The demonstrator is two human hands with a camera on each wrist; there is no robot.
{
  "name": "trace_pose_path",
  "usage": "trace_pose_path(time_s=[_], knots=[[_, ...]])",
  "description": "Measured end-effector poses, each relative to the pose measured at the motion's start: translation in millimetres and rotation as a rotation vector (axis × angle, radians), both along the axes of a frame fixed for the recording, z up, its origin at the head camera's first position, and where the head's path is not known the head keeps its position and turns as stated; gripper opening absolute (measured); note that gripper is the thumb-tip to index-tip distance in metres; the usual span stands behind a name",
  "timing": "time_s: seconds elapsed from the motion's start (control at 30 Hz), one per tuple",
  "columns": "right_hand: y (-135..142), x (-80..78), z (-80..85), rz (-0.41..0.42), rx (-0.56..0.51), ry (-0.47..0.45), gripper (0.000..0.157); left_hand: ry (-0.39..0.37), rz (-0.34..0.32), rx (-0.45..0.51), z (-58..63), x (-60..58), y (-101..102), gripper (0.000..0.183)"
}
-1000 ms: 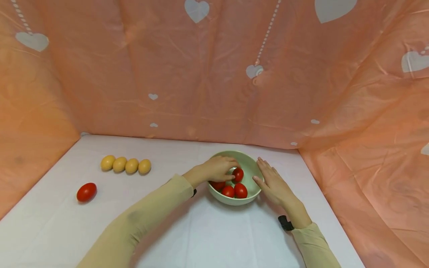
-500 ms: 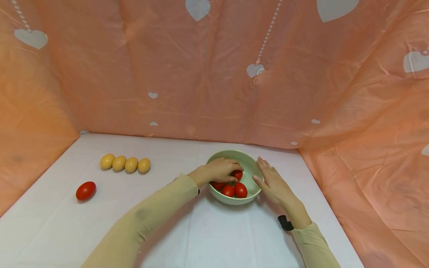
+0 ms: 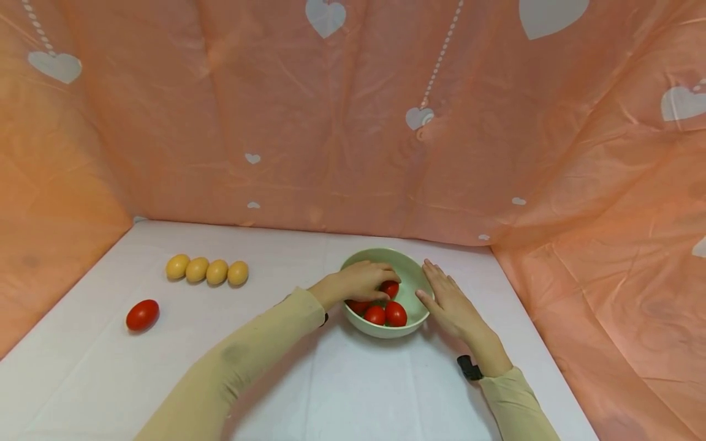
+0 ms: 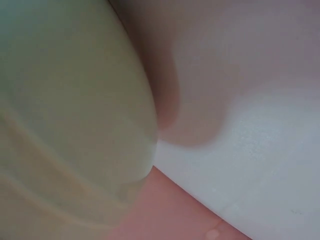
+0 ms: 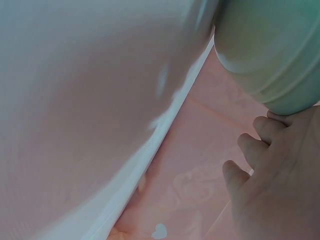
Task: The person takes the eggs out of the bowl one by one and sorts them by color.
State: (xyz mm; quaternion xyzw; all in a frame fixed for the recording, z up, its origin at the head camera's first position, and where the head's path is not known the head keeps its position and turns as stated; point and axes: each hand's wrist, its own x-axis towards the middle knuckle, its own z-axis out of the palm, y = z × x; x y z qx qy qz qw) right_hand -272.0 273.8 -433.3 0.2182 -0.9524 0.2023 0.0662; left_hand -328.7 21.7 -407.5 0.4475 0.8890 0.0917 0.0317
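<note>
- One tomato (image 3: 390,288) is held between the bent fingers and thumb of the left hand (image 3: 361,282), inside the bowl (image 3: 380,331).
- Three other tomatoes (image 3: 395,314) are seen in the bowl just below that hand, one partly hidden by it.
- The bowl's side is touched by the right hand (image 3: 449,306), its fingers stretched out.
- A lone tomato (image 3: 143,316) and four eggs (image 3: 206,271) in a row are set on the desk (image 3: 353,386), well left of the left hand.
</note>
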Motion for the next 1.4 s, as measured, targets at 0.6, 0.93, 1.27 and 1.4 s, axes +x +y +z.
trace_pose_path(time_s=[0.6,0.93,1.27,1.4], knots=[[0,2.1,-0.7,-0.004,0.0,0.0,0.071,0.04,0.021,0.173,12.3,15.9,-21,0.047],[2,2.4,0.0,-0.004,-0.002,0.005,0.071,0.019,0.065,0.301,18.2,26.1,-41,0.047],[1,1.3,-0.5,0.002,-0.008,0.014,0.071,0.012,0.118,0.414,20.2,38.8,-68,0.045],[0,1.2,-0.7,0.004,-0.011,0.013,0.071,0.032,0.132,0.467,19.1,43.8,-83,0.044]])
